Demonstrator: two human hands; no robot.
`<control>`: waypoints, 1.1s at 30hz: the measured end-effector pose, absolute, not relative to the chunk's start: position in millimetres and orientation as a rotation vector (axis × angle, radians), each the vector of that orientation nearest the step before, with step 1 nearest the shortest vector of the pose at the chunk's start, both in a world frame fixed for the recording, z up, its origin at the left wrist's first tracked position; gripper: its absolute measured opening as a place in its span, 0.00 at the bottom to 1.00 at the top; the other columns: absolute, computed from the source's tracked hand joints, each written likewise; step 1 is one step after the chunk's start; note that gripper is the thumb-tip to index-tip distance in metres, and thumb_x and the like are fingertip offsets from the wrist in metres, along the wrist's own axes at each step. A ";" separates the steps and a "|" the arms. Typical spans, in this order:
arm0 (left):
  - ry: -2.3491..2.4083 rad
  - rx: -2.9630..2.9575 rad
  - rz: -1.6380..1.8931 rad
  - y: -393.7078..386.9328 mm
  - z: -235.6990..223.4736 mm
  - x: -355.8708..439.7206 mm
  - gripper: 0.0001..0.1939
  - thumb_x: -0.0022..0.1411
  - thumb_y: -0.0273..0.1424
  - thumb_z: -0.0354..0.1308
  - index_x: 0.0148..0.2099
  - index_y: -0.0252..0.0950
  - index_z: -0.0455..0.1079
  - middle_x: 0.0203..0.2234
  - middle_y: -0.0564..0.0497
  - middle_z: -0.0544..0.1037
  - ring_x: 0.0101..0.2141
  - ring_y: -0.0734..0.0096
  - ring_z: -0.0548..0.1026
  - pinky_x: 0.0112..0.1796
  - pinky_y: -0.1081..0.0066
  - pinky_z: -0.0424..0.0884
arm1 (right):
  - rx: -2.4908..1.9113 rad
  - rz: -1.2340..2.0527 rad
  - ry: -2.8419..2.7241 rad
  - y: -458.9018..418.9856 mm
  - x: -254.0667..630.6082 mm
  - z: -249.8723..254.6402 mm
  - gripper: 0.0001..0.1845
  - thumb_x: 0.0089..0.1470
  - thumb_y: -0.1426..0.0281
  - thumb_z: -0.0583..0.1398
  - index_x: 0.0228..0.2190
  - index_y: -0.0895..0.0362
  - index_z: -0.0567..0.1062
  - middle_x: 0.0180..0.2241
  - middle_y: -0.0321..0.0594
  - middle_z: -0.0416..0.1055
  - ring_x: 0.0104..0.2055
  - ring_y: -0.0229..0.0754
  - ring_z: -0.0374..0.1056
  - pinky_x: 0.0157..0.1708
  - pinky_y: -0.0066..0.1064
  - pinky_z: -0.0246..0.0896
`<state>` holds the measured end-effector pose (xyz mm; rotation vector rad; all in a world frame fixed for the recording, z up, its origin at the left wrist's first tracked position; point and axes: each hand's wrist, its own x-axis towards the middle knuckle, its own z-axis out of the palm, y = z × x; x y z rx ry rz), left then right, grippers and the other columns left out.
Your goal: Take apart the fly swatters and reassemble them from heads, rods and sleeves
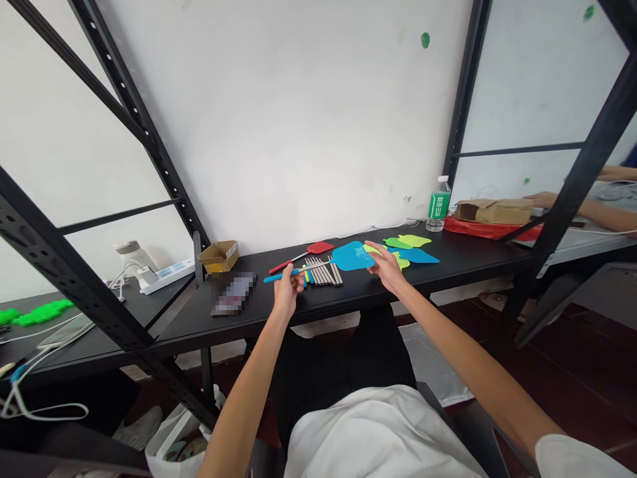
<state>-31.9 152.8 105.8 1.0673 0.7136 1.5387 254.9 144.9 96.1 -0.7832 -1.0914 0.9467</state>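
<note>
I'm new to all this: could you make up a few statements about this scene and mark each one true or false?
1. The left hand holds the blue swatter by its handle. True.
2. The red swatter is in the right hand. False: the red swatter lies on the desk; the right hand is at the blue swatter's head.
3. A bottle with a green label stands upright. True.
4. The small cardboard box is closed. False: its top is open.

1 blue flyswatter, handle partly hidden by the left hand. 1 flat object, pixelated (markings illegible).
</note>
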 end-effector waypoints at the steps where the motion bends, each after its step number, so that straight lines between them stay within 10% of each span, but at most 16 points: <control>1: 0.715 1.066 1.540 152.8 105.8 -31.8 0.20 0.59 0.44 0.61 0.27 0.31 0.73 0.15 0.50 0.70 0.15 0.79 0.62 0.19 0.75 0.57 | -0.773 0.936 -1.098 145.1 254.4 95.9 0.25 0.46 0.59 0.67 0.48 0.46 0.78 0.34 0.34 0.72 0.23 0.33 0.62 0.21 0.28 0.59; 13: 0.748 1.046 1.512 150.8 107.9 -31.2 0.19 0.58 0.44 0.62 0.26 0.31 0.73 0.15 0.50 0.70 0.15 0.79 0.62 0.18 0.74 0.58 | -0.780 0.919 -1.110 145.9 253.9 94.9 0.18 0.43 0.64 0.68 0.40 0.48 0.81 0.47 0.39 0.73 0.24 0.31 0.65 0.21 0.27 0.57; 22: 0.727 1.077 1.506 151.2 106.6 -33.3 0.19 0.60 0.43 0.61 0.27 0.30 0.74 0.15 0.52 0.68 0.16 0.79 0.61 0.19 0.75 0.59 | -0.861 0.895 -1.033 147.6 252.5 95.8 0.21 0.36 0.56 0.73 0.32 0.55 0.80 0.36 0.41 0.74 0.33 0.40 0.68 0.22 0.26 0.60; 33: 0.726 1.057 1.519 151.7 106.4 -32.8 0.19 0.59 0.42 0.61 0.27 0.29 0.74 0.15 0.53 0.67 0.16 0.80 0.61 0.19 0.76 0.58 | -0.838 0.959 -1.085 150.9 255.0 93.3 0.22 0.37 0.57 0.73 0.34 0.56 0.81 0.25 0.34 0.70 0.21 0.32 0.59 0.20 0.28 0.57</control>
